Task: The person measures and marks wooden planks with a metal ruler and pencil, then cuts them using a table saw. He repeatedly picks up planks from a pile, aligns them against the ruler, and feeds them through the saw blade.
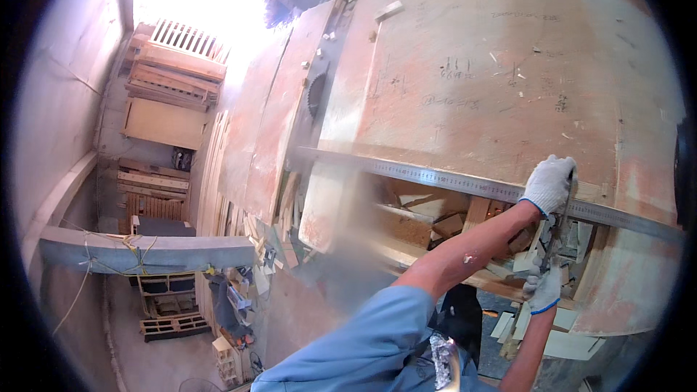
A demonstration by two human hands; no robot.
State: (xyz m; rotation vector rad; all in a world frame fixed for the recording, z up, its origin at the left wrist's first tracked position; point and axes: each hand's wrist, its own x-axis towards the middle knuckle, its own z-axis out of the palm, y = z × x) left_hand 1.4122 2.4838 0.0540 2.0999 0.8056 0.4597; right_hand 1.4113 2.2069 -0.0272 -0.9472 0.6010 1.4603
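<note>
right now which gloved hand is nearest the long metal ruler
The left hand: its glove overlaps the metal ruler in this view, while the right hand is lower in the picture, clearly apart from it.

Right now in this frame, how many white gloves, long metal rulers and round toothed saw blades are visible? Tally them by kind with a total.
White gloves: 2
Long metal ruler: 1
Round toothed saw blade: 1
Total: 4
</note>
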